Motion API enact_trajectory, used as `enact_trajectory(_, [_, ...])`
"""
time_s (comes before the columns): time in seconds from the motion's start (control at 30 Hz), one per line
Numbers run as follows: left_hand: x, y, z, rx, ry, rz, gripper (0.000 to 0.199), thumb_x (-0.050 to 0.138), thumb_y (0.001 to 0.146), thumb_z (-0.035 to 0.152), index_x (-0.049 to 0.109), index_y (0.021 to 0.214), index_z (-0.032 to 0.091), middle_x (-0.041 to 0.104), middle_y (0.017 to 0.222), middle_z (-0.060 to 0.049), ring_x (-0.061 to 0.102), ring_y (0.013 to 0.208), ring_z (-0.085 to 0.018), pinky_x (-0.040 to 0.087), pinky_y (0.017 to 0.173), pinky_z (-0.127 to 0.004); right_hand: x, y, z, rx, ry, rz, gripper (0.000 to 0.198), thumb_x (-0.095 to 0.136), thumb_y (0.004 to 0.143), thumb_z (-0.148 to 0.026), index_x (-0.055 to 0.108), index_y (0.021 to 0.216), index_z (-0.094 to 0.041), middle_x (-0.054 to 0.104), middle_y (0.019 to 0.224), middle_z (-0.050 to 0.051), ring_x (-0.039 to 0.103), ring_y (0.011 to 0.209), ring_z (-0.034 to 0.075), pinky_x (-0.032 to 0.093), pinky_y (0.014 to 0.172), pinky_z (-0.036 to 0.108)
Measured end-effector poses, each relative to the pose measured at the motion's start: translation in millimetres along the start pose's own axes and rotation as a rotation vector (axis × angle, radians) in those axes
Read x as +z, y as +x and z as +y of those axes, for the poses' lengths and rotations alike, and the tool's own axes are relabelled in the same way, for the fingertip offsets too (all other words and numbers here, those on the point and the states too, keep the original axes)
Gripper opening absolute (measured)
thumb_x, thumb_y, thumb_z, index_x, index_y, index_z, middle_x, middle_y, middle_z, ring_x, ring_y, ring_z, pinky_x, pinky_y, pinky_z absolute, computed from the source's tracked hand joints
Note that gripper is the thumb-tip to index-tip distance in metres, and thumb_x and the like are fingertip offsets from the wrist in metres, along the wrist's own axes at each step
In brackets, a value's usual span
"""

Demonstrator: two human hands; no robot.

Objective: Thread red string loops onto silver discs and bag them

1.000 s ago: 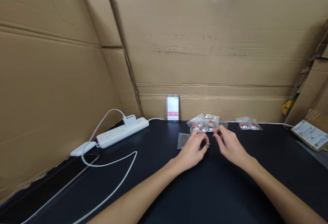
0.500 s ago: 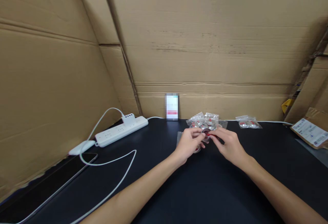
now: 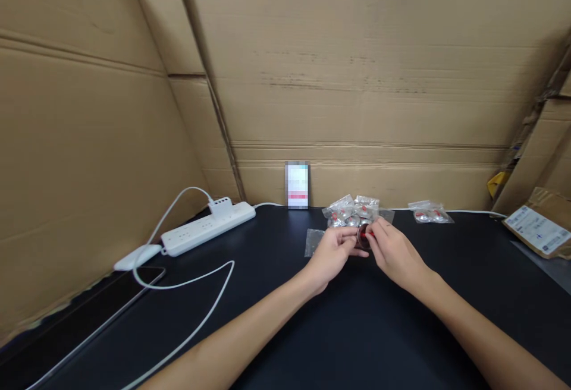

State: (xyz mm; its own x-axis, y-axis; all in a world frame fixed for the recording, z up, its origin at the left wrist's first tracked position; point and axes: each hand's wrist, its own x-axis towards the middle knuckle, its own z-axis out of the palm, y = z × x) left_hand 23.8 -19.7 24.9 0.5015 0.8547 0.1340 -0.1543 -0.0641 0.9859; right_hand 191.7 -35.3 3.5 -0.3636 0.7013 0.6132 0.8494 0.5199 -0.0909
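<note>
In the head view my left hand (image 3: 331,257) grips a small round metal disc (image 3: 361,238) by its edge, with its fingers behind it. The disc is dark inside and has a red cord-like piece at its middle. At its right side, my right hand (image 3: 392,251) pinches the red piece between thumb and fingertips. Behind both hands lies a pile of clear plastic bags (image 3: 343,207) holding silver domed discs with red parts. A flat clear bag (image 3: 313,241) lies beside my left hand, partly covered by it.
A phone (image 3: 297,185) leans on the cardboard wall (image 3: 339,110). More bagged discs (image 3: 430,214) lie to the right, near a cardboard parcel (image 3: 539,226). At the left are a white power strip (image 3: 207,228), a loose white cable (image 3: 223,295) and a dark flat device (image 3: 89,318).
Both hands and the disc have shifted slightly right. The right hand has turned, its fingers now pointing more upward. A second disc seen below the left hand is now hidden.
</note>
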Motion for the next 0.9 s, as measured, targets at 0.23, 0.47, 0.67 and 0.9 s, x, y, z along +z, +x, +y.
enact_trajectory(0.23, [1.0, 1.6, -5.4, 0.099, 0.028, -0.025, 0.024, 0.057, 0.088, 0.023, 0.071, 0.104, 0.011, 0.071, 0.1, -0.011, 0.067, 0.096, -0.025, 0.056, 0.075, -0.031, 4.1, -0.2, -5.3, 0.054, -0.056, 0.021, 0.018, 0.034, 0.098, -0.016, 0.049, 0.089, -0.019, 0.057, 0.089, 0.011, 0.058, 0.081, 0.025, 0.053, 0.073, 0.04])
enact_trajectory(0.47, [3.8, 1.4, -19.9, 0.226, 0.092, -0.142, 0.034, 0.05, 0.092, 0.022, 0.062, 0.124, 0.021, 0.062, 0.127, -0.009, 0.061, 0.111, -0.025, 0.054, 0.091, -0.041, 7.6, -3.0, -2.7, 0.075, -0.083, 0.05, 0.015, 0.035, 0.097, -0.016, 0.048, 0.091, -0.02, 0.056, 0.09, 0.011, 0.06, 0.083, 0.025, 0.054, 0.072, 0.04])
enact_trajectory(0.67, [6.7, -1.3, -20.4, 0.222, 0.119, -0.144, 0.043, 0.053, 0.09, 0.019, 0.053, 0.133, 0.02, 0.056, 0.136, -0.01, 0.053, 0.124, -0.027, 0.043, 0.105, -0.048, 8.3, -3.0, -4.0, 0.09, -0.029, 0.054, 0.017, 0.033, 0.098, -0.019, 0.049, 0.091, -0.02, 0.057, 0.091, 0.011, 0.059, 0.081, 0.025, 0.053, 0.071, 0.04])
enact_trajectory(0.9, [8.8, -1.2, -17.9, 0.17, -0.006, -0.063, 0.036, 0.06, 0.085, 0.017, 0.061, 0.122, 0.017, 0.062, 0.128, -0.012, 0.059, 0.117, -0.027, 0.047, 0.102, -0.046, 6.2, -1.3, -3.3, 0.15, 0.109, 0.068, 0.013, 0.038, 0.095, -0.016, 0.049, 0.089, -0.02, 0.056, 0.089, 0.009, 0.06, 0.078, 0.023, 0.051, 0.07, 0.037])
